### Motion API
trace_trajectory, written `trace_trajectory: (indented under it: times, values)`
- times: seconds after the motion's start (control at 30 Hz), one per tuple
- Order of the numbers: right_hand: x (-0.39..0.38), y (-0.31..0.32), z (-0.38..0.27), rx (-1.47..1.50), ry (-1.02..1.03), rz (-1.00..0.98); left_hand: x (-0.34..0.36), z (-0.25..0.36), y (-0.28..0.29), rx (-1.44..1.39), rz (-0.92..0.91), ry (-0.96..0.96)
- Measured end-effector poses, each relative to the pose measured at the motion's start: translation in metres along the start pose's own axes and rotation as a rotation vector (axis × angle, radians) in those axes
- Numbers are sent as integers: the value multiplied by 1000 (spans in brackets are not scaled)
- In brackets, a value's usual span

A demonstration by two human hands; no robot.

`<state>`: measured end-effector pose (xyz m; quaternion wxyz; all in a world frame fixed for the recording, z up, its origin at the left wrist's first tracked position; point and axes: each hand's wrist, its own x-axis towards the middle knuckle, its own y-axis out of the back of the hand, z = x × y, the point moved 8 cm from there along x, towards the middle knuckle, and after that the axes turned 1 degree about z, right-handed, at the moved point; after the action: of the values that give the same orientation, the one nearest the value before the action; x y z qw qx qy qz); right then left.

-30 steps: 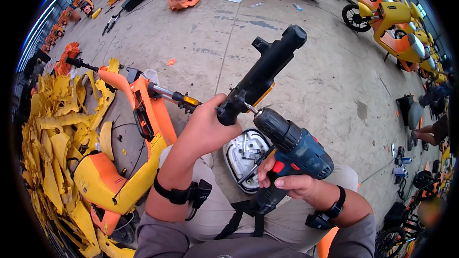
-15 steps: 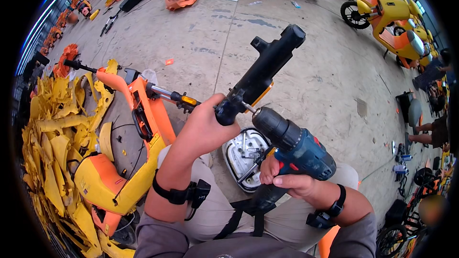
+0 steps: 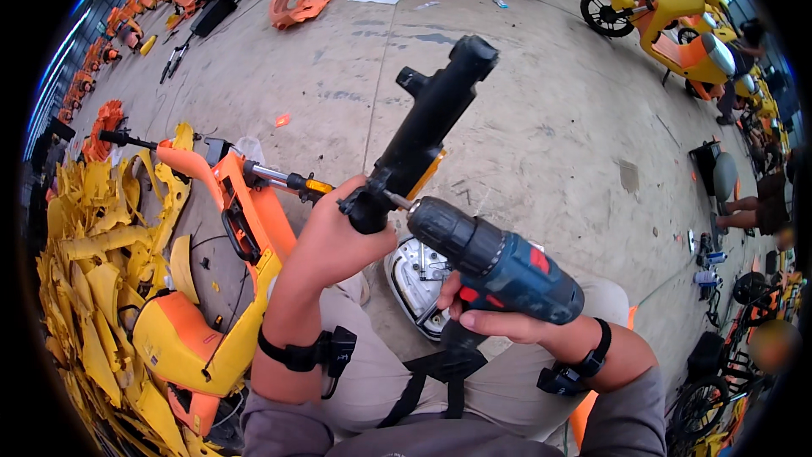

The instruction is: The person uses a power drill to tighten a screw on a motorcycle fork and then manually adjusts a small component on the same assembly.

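Observation:
My left hand (image 3: 338, 241) is wrapped round the lower end of a black tubular plastic part (image 3: 433, 114), which has a short stub on one side and an orange strip along the other. The part slants up and away to the right. In my right hand (image 3: 499, 322) is a dark blue cordless drill (image 3: 507, 271), gripped by its handle. Its bit (image 3: 397, 200) points left and meets the side of the part just above my left fingers; whether it sits in a screw I cannot make out. Below the drill lies a white tray (image 3: 406, 288) with metal pieces, partly hidden.
An orange and yellow scooter body (image 3: 254, 203) lies at my left, before a heap of yellow plastic panels (image 3: 93, 262). Yellow and orange scooters (image 3: 668, 30) stand at the far right. An orange panel (image 3: 300, 7) lies far off on the floor. Another person's arm (image 3: 740, 211) shows at right.
The black part and the drill have shifted left together in the picture, with the bit still at the part. The drill is tilted a little differently. The background has also slid left.

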<state>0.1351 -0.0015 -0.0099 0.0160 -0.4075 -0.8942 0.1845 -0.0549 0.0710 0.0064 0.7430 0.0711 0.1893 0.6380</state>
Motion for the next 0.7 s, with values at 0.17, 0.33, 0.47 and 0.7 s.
trace_trajectory:
  times: [0.17, 0.33, 0.47, 0.7]
  values:
    - [-2, 17, 9, -451, 235, 58, -3, 9, -6, -15, -48, -90]
    - [-7, 14, -13, -776, 567, 108, -4, 5, -10, -32, -74, -33]
    - [-8, 14, -13, -776, 566, 106, -2, 2, -10, -18, -83, -42]
    - [-7, 17, -3, -804, 530, 108, -4, 5, -11, -51, -72, -14]
